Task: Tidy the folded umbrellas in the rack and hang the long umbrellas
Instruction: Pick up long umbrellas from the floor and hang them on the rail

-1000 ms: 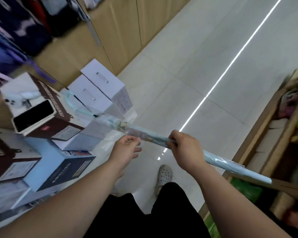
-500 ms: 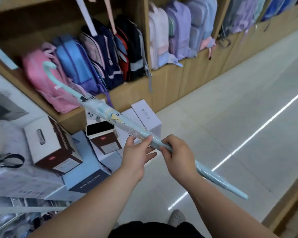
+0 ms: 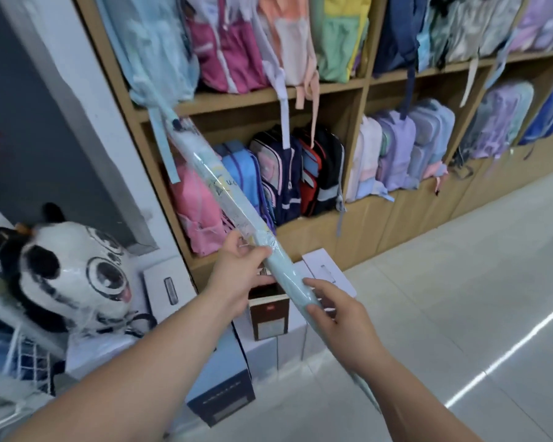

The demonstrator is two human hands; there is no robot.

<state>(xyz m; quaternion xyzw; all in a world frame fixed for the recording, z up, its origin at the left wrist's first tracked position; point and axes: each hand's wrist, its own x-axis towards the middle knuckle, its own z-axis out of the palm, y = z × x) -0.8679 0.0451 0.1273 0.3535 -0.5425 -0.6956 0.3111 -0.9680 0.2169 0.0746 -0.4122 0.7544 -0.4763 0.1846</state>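
Head view, one frame. I see both hands on a long umbrella (image 3: 224,193), pale blue, sleeved in clear plastic wrap. It runs on a diagonal from upper left to lower right, upper end up against the wooden shelving (image 3: 246,98), lower end passing under the right forearm and blurred there; I cannot make out the tip or the handle.

Left hand (image 3: 240,275): closed around the umbrella shaft from below, thumb over the top, fingers wrapped on the plastic sleeve. Right hand (image 3: 339,317): lower on the shaft, thumb and fingers (image 3: 313,288) pinching the pale blue fabric where the wrap looks to end. The two hands sit close together, not touching.

Surroundings: the shelving holds rows of school backpacks (image 3: 278,177) on two levels, pink, blue, navy, red and lilac on the lower one, straps hanging down from the upper. White and dark cartons (image 3: 268,317) are stacked on the floor directly below the hands, against the shelf base. A plush panda (image 3: 74,275) in clear wrap sits at left on top of a white wire basket (image 3: 20,355). Pale tiled floor (image 3: 460,282) at right with a bright light streak reflected across it.

I cannot see any umbrella rack or hanging rail in this frame.
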